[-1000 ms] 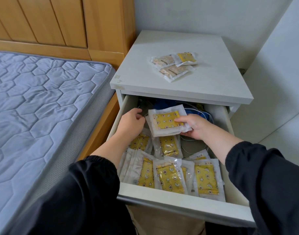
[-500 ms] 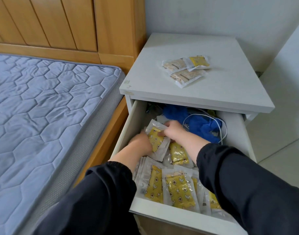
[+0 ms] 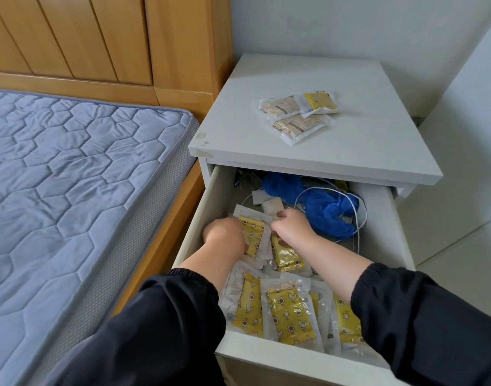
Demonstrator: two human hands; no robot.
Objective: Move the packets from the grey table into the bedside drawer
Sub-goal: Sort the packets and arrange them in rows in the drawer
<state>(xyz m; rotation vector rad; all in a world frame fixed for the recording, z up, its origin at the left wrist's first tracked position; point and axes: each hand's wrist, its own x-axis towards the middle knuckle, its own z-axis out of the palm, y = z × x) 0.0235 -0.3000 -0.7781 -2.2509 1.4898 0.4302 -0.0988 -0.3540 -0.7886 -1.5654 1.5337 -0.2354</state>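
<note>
Both hands are down inside the open bedside drawer (image 3: 269,358). My left hand (image 3: 225,232) and my right hand (image 3: 293,228) hold a small stack of yellow patterned packets (image 3: 252,236) on edge between them, at the drawer's left middle. Several more yellow packets (image 3: 290,312) lie flat in the front of the drawer. On the grey table top (image 3: 350,146), three packets (image 3: 298,115) lie in a loose pile, two pale and one yellow.
Blue cloth (image 3: 330,215) and white cables (image 3: 358,218) fill the drawer's back right. A blue quilted mattress (image 3: 71,176) on a wooden bed frame (image 3: 160,51) sits close on the left. White walls stand behind and to the right.
The packet stack went from held up above the drawer down into its left middle, turned on edge. Both hands sank with it and closed in around it.
</note>
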